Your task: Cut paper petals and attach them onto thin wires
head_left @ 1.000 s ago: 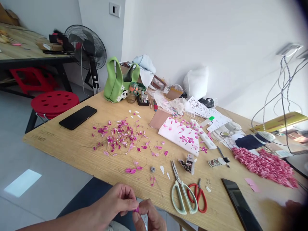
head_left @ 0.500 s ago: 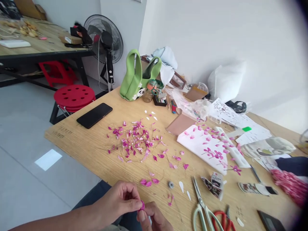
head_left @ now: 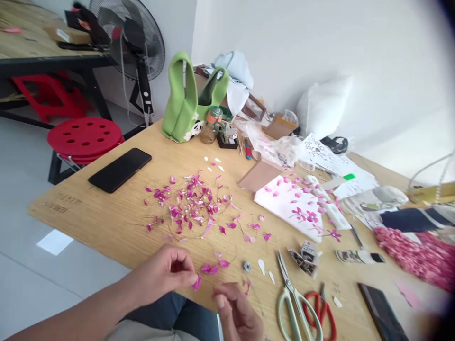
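My left hand [head_left: 165, 273] hovers over the near edge of the wooden table [head_left: 106, 222], its fingertips pinched on a small magenta petal [head_left: 196, 282]. My right hand [head_left: 237, 312] is lower and to the right, apart from the left, fingers loosely curled; I see nothing in it. A scatter of magenta petals on thin wires [head_left: 192, 206] lies just beyond my hands. Two loose petals [head_left: 210, 269] rest beside my left fingertips.
White-handled scissors [head_left: 293, 296] and red-handled cutters [head_left: 322, 310] lie to the right. A black phone [head_left: 120, 169] lies at left, another phone [head_left: 382, 311] at the right edge. A green bag [head_left: 190, 102], a white sheet with petals [head_left: 289, 206], pink flower heap [head_left: 415, 253], red stools [head_left: 83, 137], a fan [head_left: 133, 38].
My hands were joined on the petal; now they have parted, the petal staying in the left fingers and the right hand dropping away. The view has shifted a little.
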`<act>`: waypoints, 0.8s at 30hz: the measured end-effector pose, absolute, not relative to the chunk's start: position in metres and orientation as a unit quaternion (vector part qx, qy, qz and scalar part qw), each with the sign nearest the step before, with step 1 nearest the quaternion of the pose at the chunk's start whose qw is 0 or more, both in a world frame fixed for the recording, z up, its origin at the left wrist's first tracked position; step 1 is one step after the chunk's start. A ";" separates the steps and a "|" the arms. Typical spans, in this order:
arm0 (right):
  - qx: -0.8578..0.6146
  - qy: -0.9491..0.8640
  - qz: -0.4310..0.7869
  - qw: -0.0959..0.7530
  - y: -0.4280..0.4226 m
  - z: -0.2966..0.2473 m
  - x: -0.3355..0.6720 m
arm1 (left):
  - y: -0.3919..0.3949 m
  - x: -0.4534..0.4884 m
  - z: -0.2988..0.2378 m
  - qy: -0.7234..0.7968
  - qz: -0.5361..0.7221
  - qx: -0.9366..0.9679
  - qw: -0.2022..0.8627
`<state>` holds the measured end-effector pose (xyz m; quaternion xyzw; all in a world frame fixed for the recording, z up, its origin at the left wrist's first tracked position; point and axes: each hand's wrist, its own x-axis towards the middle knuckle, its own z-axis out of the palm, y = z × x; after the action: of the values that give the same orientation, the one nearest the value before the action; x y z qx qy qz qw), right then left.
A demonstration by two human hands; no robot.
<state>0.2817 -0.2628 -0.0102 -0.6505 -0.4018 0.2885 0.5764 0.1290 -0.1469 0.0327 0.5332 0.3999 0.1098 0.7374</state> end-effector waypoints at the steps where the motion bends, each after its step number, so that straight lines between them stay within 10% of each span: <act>1: -0.679 -0.383 0.269 0.565 -0.263 -0.006 0.289 | -0.140 0.131 0.036 0.405 0.093 0.583 0.698; 8: -0.740 -0.443 0.149 0.483 -0.263 0.003 0.326 | -0.126 0.168 0.038 0.386 0.007 0.816 0.430; 16: -0.730 -0.621 0.101 0.267 -0.244 0.002 0.323 | -0.120 0.177 0.019 0.379 -0.004 0.850 0.365; 24: -0.695 -0.643 0.120 0.297 -0.241 0.001 0.330 | -0.118 0.180 0.020 0.383 -0.012 0.862 0.330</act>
<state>0.3297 -0.2409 0.0006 -0.6953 -0.6433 0.1201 0.2971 0.1795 -0.1179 0.0199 0.8625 0.3832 -0.0122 0.3305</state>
